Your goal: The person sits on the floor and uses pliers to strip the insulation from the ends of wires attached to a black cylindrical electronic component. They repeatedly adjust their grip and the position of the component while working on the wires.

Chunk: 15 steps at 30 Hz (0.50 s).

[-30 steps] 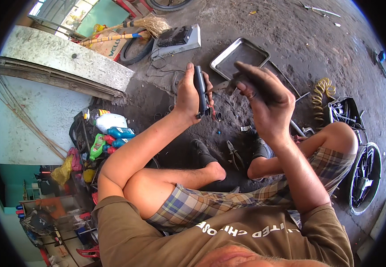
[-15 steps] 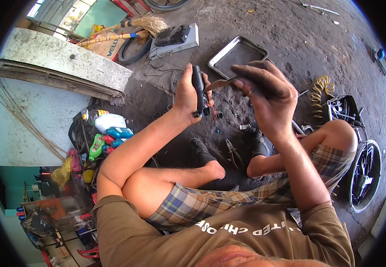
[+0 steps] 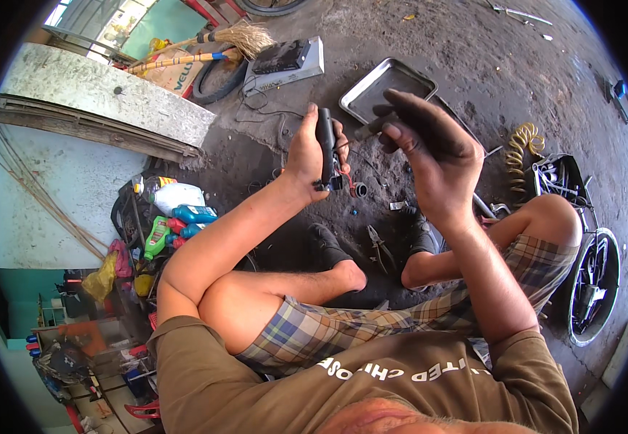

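Note:
My left hand (image 3: pixel 305 163) grips an upright black cylindrical part (image 3: pixel 326 134), with small dark fittings at its lower end. A red wire (image 3: pixel 347 176) hangs beside it, near a small dark ring (image 3: pixel 359 189). To the right, my right hand (image 3: pixel 440 163), blackened on its fingers, has thumb and fingers on a thin, flat tool (image 3: pixel 364 132) that points toward the cylinder; whether its tip touches the cylinder is unclear. The upper fingers of that hand are raised and extended.
Ahead lie a metal tray (image 3: pixel 390 66), a flat box (image 3: pixel 285 81), brooms (image 3: pixel 245 40) and a tire (image 3: pixel 220 90). Pliers (image 3: pixel 379 249) lie between my feet. A coiled hose (image 3: pixel 523 145), toolbox (image 3: pixel 556 173) and tool-filled ring (image 3: pixel 576 318) are right; bottles (image 3: pixel 184 224) and a white board (image 3: pixel 104 94) left.
My right hand has shifted slightly over the last second, the thin tool dipping and changing angle near the cylinder. My left hand has barely moved.

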Motion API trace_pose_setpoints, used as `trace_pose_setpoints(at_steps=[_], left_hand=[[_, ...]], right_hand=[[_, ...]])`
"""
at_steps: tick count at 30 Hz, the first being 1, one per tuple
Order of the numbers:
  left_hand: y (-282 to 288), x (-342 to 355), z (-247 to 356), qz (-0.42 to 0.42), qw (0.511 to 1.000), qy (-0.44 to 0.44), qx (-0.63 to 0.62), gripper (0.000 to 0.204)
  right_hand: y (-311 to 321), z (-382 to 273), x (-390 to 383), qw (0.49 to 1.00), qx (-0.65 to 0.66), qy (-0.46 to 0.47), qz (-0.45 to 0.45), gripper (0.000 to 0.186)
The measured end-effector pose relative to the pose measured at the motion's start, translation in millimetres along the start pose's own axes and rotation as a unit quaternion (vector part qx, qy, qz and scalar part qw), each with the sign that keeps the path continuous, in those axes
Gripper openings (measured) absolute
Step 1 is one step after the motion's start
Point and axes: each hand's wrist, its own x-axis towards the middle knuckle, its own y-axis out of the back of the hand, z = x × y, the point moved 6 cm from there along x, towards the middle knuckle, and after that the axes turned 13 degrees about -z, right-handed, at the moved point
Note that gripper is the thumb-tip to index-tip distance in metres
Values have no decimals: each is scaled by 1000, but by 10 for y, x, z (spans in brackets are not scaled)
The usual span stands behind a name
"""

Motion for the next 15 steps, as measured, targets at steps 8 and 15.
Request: trace_pose_setpoints(at_steps=[8,15], left_hand=[[-5,-1,24,-12,1000,-2,17,57],[44,16,-10,-15,1000,-5,9,57]], right_hand=[[24,-62,12,997,-78,22,11,28],[43,56,12,999,-53,-2,2,25]])
